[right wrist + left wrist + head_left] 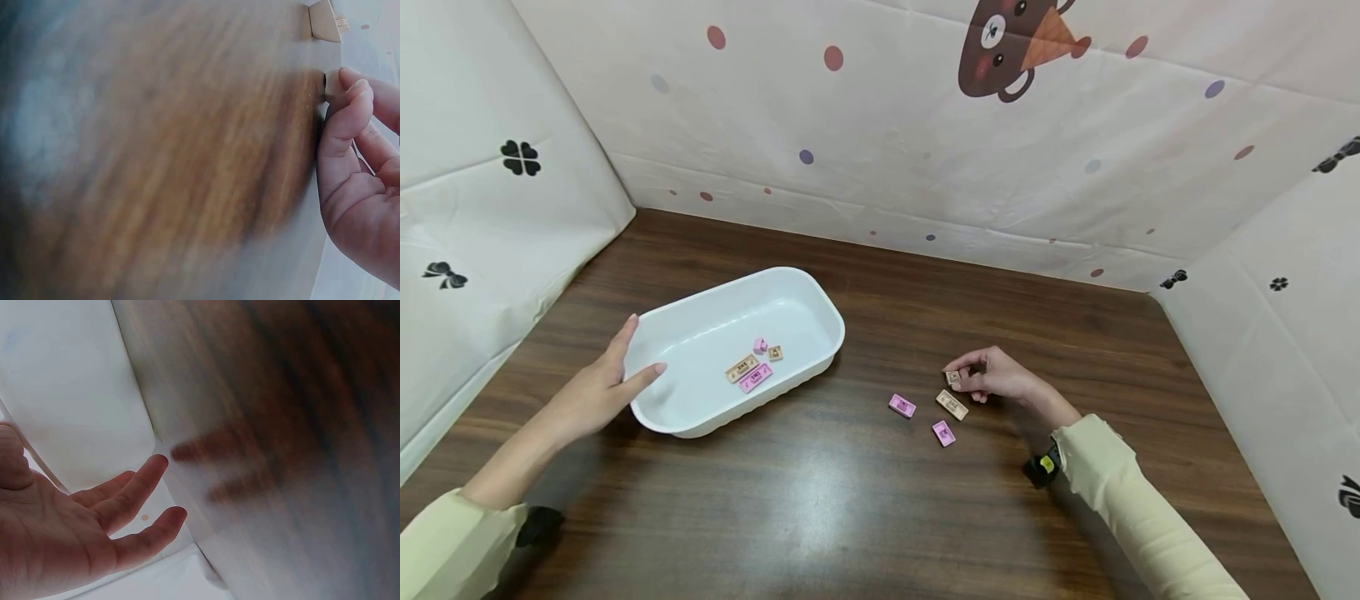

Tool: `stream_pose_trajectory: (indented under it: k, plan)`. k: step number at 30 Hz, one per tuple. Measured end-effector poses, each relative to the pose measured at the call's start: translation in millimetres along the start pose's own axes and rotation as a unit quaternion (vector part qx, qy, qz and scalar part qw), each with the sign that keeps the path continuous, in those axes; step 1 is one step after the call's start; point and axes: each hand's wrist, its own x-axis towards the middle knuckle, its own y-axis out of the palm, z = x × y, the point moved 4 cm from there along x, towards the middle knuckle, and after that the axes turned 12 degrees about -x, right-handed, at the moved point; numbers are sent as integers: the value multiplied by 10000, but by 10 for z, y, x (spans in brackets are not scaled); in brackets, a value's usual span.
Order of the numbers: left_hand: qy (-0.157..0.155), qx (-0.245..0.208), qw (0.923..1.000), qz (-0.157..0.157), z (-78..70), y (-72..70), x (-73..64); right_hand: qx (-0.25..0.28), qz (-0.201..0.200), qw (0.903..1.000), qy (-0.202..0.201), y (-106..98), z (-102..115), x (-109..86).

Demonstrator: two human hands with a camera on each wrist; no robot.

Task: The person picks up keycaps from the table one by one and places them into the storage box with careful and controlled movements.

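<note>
In the head view my right hand pinches a small square tan printed block between thumb and fingertips, down at the tabletop. The right wrist view shows the block edge-on at the fingertips. Just in front of that hand lies an oblong tan block. A pink block and a smaller pink block lie beside it. My left hand is at the left end of a white plastic basin, thumb reaching over the rim; in the left wrist view its fingers are spread and loosely extended.
Inside the basin are an oblong tan block, an oblong pink block, a small pink piece and a small tan square. A patterned white sheet walls the brown wooden table at the back and both sides.
</note>
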Motion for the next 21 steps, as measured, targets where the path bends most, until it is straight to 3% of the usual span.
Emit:
stream_pose_trajectory:
  k: [6,21]
  plan:
    - [19,-10,10000,15,3,3,9,-33,-40,9999,93,-4,17,-11]
    - [-27,80,10000,38,4,13,8,-33,-216,9996,-201,-68,162,-32]
